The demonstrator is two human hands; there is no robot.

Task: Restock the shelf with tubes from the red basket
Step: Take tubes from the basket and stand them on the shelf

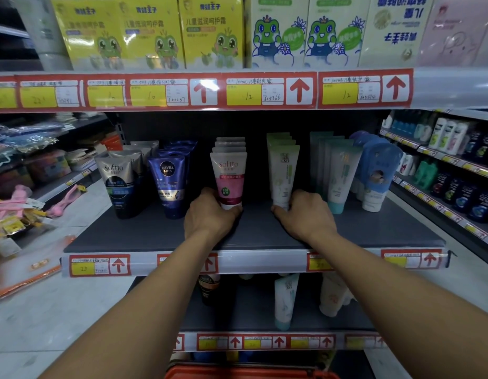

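On the middle shelf (pixel 253 236) stand rows of tubes, cap down. My left hand (pixel 208 214) grips the base of the front pink-and-white Softto tube (pixel 228 176), which stands upright at the head of its row. My right hand (pixel 305 214) is closed around the cap of the front white-and-green tube (pixel 283 173), also upright on the shelf. Only the rim of the red basket (pixel 248 374) shows at the bottom edge, below my arms; its contents are hidden.
Left of the pink row stand dark blue Nivea Men tubes (pixel 167 181) and grey Softto tubes (pixel 118 181). Teal-capped tubes (pixel 340 173) and blue tubes (pixel 376 176) stand to the right. Boxes fill the shelf above; a lower shelf (pixel 264 310) holds a few tubes.
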